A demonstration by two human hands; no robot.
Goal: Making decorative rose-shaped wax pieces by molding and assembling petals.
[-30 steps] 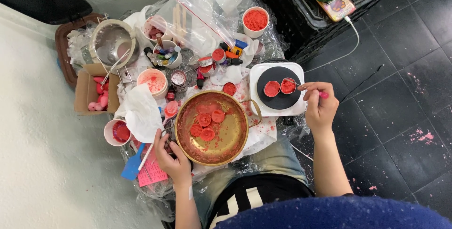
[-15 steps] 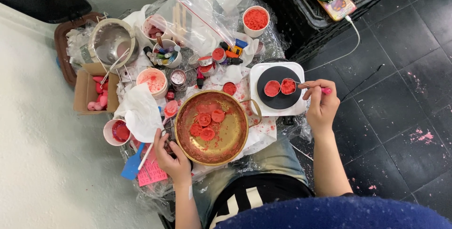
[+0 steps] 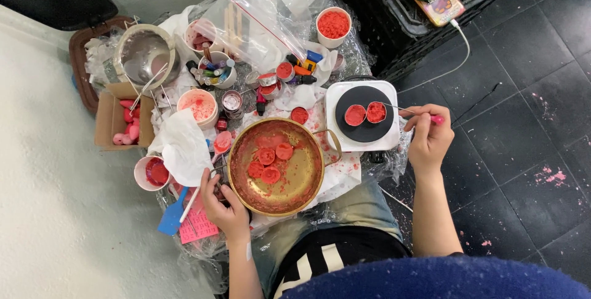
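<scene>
Two cups: small red-filled tins (image 3: 365, 114) sit side by side on the black hotplate (image 3: 364, 128).
Right hand (image 3: 428, 136): pinched shut on a thin pink-handled stirring tool (image 3: 406, 111), tip in the right tin.
Left hand (image 3: 226, 207): gripping the rim of the brass pan (image 3: 276, 167) holding red discs.
Technique: I'd judge small, slow stirs best, tip kept low, pan held level.
Risk: a tipped tin could spill red wax.

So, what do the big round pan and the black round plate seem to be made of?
The pan looks like polished golden metal, perhaps brass: it shines and reflects light under red smears. The left hand rests at its rim. The black plate looks matte, possibly a hotplate surface; its material is unclear.
</scene>
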